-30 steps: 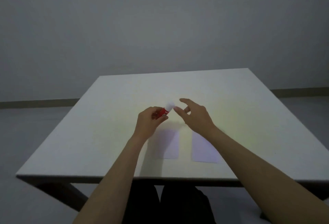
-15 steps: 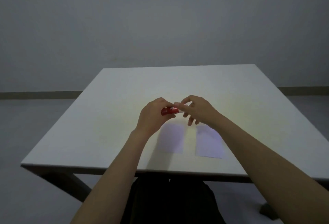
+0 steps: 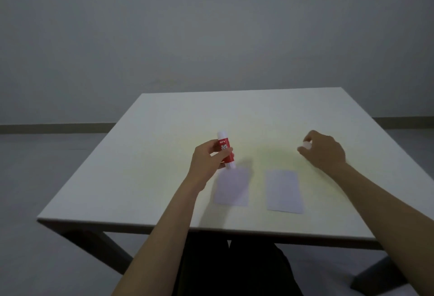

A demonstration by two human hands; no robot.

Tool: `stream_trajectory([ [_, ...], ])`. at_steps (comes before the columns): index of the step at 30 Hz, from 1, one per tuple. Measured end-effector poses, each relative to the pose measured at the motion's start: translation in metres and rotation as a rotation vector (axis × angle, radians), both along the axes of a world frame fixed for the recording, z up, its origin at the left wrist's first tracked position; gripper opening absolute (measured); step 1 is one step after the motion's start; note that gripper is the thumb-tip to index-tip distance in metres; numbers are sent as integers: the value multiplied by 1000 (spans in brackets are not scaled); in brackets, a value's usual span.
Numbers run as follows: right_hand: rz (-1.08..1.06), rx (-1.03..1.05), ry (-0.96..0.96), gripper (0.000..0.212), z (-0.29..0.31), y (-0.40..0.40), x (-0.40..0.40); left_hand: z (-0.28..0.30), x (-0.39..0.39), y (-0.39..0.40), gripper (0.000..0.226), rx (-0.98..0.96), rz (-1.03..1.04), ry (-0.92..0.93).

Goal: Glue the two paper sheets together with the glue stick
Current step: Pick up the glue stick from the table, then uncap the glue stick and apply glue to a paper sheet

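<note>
1. Large square white table (image 3: 164, 154) fills the middle of the view; dark legs below, grey wall behind, and a faint yellowish light patch on the top around the hands.
2. Left hand (image 3: 207, 165) is over the table left of centre, fingers and thumb wrapped tight round the glue stick. Half a second ago both hands met at the stick in the centre; now they are well apart.
3. Right hand (image 3: 325, 152) has moved off to the right, low over the tabletop, and pinches a small white round cap (image 3: 307, 145) between its fingertips. Cap was on the stick before, now off. Whether the cap touches the table I cannot tell.
4. Two pale lilac rectangular paper sheets lie flat near the front edge, side by side with a gap, not overlapping: left sheet (image 3: 232, 188) just below the left hand, right sheet (image 3: 283, 191) between the two forearms. Same layout as earlier.
5. Red cylindrical glue stick with white ends (image 3: 226, 151) is held off the table, nearly upright, top leaning slightly left. It lay roughly sideways between the hands before. White "GLUE STICK" lettering shows on the red body; its lower white end hangs above the far corner of the left sheet.
</note>
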State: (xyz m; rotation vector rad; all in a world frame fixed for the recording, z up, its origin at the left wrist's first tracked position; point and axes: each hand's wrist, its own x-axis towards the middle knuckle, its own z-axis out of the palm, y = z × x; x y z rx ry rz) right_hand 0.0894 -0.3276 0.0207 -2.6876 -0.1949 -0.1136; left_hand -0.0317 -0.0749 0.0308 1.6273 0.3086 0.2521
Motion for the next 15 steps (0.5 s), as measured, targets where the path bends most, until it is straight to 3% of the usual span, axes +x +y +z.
stream_trajectory([
  [6,5,-171,-4,22,-23,-13,3,4,-4,-11,14,-296,26,-43],
  [10,-14,-534,-126,63,-11,-7,-3,6,0,-17,6,-359,80,-74],
  [12,49,-343,-238,67,0,15,-18,8,3,-22,8,-364,135,-98],
  [13,123,-79,-190,62,7,30,-29,8,5,-26,8,-368,179,-116],
  [15,289,454,102,45,20,61,-54,10,10,-35,8,-393,269,-160],
])
